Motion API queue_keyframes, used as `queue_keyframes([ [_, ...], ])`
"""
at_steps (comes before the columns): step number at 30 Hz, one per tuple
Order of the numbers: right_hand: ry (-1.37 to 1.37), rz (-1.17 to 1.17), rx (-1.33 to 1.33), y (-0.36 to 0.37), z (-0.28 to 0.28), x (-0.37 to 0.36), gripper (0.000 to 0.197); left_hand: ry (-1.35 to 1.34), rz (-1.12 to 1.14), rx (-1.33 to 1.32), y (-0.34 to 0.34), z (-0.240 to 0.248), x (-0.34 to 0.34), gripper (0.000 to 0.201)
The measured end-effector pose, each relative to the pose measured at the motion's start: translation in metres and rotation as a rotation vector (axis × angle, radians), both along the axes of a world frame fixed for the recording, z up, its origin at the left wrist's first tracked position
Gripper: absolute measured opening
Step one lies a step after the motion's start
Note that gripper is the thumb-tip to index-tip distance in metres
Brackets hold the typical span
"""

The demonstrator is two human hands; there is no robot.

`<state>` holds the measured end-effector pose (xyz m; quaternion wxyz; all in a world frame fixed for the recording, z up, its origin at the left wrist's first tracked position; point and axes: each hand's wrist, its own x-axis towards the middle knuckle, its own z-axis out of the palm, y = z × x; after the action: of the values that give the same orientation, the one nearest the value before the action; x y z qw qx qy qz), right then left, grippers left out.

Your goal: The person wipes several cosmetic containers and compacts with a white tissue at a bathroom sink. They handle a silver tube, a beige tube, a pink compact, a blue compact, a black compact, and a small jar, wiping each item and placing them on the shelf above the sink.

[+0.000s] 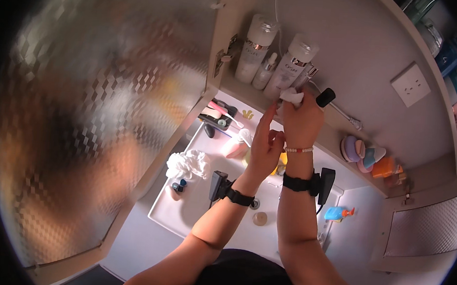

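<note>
My right hand [302, 121] reaches to the edge of a cabinet shelf, its fingers closed on a crumpled white tissue [291, 96]. Just below and to the left, my left hand [266, 148] has its index finger stretched up toward the tissue and the other fingers loosely bent; I see nothing in it. Behind the tissue stand a tall white bottle [289, 67], a second tall bottle [256, 49], and a small dropper bottle [265, 71] between them. A dark rounded object [325, 97] shows beside my right hand; whether I hold it, I cannot tell.
Below is a white sink [192, 209] with a white bath puff [189, 164] on its left side and a blue pump bottle [336, 213] at its right. A patterned glass door [109, 107] stands open at left. Makeup sponges [352, 148] sit on the shelf's right.
</note>
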<state>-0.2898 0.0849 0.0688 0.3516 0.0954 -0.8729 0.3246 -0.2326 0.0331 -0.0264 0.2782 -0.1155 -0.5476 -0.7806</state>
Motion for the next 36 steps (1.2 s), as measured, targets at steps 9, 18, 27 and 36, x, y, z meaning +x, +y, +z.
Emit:
queue_keyframes([
  [9, -0.097, -0.120, 0.122, 0.001, -0.013, -0.009, 0.035, 0.006, -0.037, 0.050, 0.002, -0.002, 0.001, 0.070],
  [18, -0.070, -0.078, 0.112, 0.003, -0.014, -0.017, 0.038, 0.001, -0.092, 0.102, 0.004, -0.001, 0.004, 0.068],
  [27, -0.123, -0.021, 0.059, 0.002, -0.015, -0.015, 0.036, -0.006, -0.092, 0.098, 0.003, -0.003, 0.004, 0.067],
  [36, -0.138, -0.022, 0.010, 0.001, -0.010, -0.003, 0.042, -0.010, -0.062, -0.006, 0.002, -0.001, 0.004, 0.070],
])
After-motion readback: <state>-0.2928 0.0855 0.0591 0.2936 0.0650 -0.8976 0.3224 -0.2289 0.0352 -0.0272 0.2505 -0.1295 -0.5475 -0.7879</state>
